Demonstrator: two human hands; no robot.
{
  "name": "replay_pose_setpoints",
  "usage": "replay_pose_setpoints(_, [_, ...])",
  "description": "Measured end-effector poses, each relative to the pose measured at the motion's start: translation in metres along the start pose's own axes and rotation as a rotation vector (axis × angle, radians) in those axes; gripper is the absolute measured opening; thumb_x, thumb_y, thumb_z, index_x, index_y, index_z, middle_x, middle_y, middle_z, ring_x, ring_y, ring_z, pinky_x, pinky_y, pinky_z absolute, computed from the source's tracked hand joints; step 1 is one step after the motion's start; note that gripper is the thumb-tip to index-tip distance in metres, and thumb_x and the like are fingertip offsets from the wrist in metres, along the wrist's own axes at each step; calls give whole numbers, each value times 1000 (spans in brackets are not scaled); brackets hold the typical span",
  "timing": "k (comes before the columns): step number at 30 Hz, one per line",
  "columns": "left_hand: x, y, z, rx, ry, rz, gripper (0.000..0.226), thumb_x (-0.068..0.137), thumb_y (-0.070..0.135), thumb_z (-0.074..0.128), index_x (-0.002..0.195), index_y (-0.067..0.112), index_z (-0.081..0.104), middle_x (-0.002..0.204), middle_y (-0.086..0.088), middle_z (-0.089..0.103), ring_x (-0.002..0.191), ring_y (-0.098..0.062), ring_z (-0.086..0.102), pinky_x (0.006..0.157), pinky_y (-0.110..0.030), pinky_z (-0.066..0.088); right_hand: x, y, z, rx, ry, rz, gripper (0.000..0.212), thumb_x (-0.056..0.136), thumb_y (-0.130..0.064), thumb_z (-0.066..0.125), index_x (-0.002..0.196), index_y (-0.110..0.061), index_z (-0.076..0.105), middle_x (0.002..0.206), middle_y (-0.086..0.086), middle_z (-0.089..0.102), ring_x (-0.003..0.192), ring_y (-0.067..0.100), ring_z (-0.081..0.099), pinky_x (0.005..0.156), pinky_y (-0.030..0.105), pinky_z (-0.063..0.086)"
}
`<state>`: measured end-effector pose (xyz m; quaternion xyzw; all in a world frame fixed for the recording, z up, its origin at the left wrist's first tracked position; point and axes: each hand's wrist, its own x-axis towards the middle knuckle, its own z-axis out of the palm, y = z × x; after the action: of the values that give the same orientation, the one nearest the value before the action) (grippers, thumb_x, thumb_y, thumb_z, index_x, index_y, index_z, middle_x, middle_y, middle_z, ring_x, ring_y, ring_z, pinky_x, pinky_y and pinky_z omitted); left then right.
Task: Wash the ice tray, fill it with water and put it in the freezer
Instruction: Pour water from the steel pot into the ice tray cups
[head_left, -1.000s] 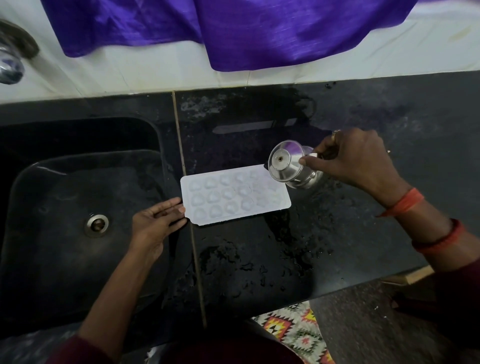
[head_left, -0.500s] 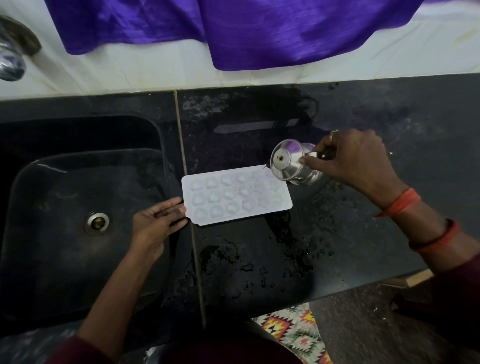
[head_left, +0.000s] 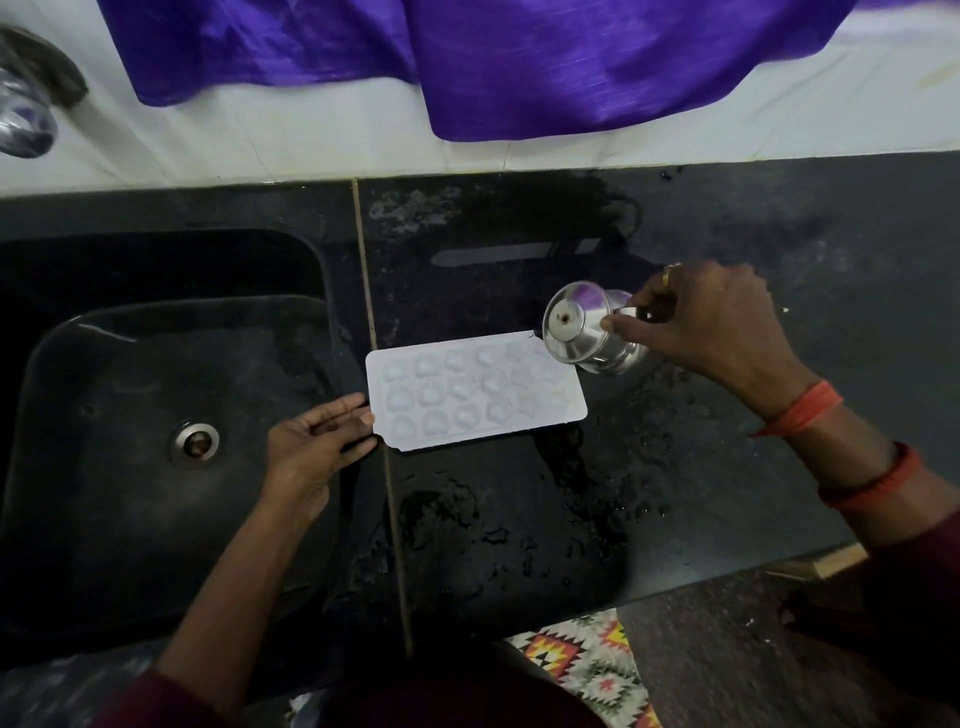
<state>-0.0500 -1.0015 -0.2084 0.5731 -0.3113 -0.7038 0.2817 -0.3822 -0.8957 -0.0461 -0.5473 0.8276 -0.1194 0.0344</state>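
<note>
A white ice tray (head_left: 475, 392) with rows of small rounded cups lies flat on the black counter (head_left: 727, 441), just right of the sink. My left hand (head_left: 317, 441) rests with its fingers apart, fingertips touching the tray's left end. My right hand (head_left: 701, 322) grips a small shiny steel vessel (head_left: 587, 330), tipped on its side over the tray's far right corner, its base facing me. Whether water is flowing from it cannot be made out.
A black sink (head_left: 156, 415) with a steel drain (head_left: 195, 444) fills the left. A tap (head_left: 26, 104) sticks out at the top left. Purple cloth (head_left: 467, 62) hangs over the white wall. Water droplets lie on the counter. A patterned mat (head_left: 587, 665) lies on the floor.
Almost nothing differs: the tilted steel vessel stays over the tray's right end with only a slight shift, and my left hand stays at the tray's left end.
</note>
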Motion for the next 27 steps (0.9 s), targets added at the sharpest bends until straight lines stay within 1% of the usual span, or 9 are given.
replay_pose_setpoints(2, [0, 0, 0, -3, -9, 0, 23, 84, -4, 73, 105, 5, 72, 93, -5, 78, 81, -12, 76, 78, -29, 62, 0, 1, 0, 16, -2, 4, 50, 72, -64, 66, 90, -19, 79, 78, 5, 76, 68, 23, 70, 69, 41, 61])
replay_pose_setpoints(7, [0, 0, 0, -11, -14, -3, 24, 84, -4, 73, 107, 4, 71, 89, -5, 79, 82, -13, 76, 77, -28, 62, 1, 3, -1, 48, 8, -12, 38, 78, -53, 78, 89, -17, 79, 77, 4, 75, 67, 19, 69, 68, 30, 54])
replay_pose_setpoints(13, [1, 0, -1, -8, -3, -8, 26, 84, -3, 74, 109, 4, 72, 102, -13, 76, 93, -21, 73, 78, -29, 62, 3, -3, -1, 84, 8, -26, 35, 77, -52, 79, 87, -18, 79, 74, 2, 74, 66, 16, 67, 60, 23, 42])
replay_pose_setpoints(15, [0, 0, 0, -9, -2, -9, 26, 84, -4, 73, 110, 3, 71, 103, -14, 76, 95, -23, 73, 78, -30, 62, 4, -7, -1, 87, 10, -41, 37, 77, -52, 79, 88, -17, 80, 76, 2, 74, 65, 15, 67, 59, 23, 43])
replay_pose_setpoints(18, [0, 0, 0, -9, 5, -11, 25, 84, -3, 74, 109, 3, 71, 102, -13, 76, 93, -22, 73, 76, -29, 63, 6, -12, 1, 89, -2, -39, 40, 76, -53, 79, 90, -16, 80, 78, 3, 75, 68, 17, 69, 65, 27, 52])
replay_pose_setpoints(21, [0, -1, 0, -2, 11, -13, 25, 83, -3, 75, 107, 5, 72, 101, -13, 77, 93, -21, 74, 76, -29, 63, 8, -17, 3, 76, -3, -62, 39, 77, -52, 79, 92, -15, 79, 79, 5, 75, 69, 19, 69, 67, 28, 53])
replay_pose_setpoints(24, [0, -1, -1, -1, 12, -14, 26, 83, -3, 75, 108, 3, 72, 100, -12, 77, 93, -21, 74, 77, -30, 63, 8, -18, 5, 70, 4, -80, 41, 77, -53, 78, 93, -15, 78, 78, 5, 75, 68, 20, 69, 68, 33, 58])
replay_pose_setpoints(25, [1, 0, 0, -2, 13, -14, 26, 83, -3, 75, 108, 3, 72, 100, -12, 77, 93, -20, 74, 77, -30, 63, 8, -18, 6, 70, 7, -86, 41, 77, -54, 78, 92, -16, 78, 78, 5, 75, 68, 20, 69, 68, 33, 58])
replay_pose_setpoints(27, [1, 0, 0, 0, 14, -16, 25, 83, -3, 75, 107, 5, 72, 100, -12, 77, 93, -20, 74, 76, -29, 63, 9, -18, 8, 62, 9, -95, 39, 78, -53, 78, 92, -16, 79, 76, 4, 74, 65, 17, 65, 63, 25, 50])
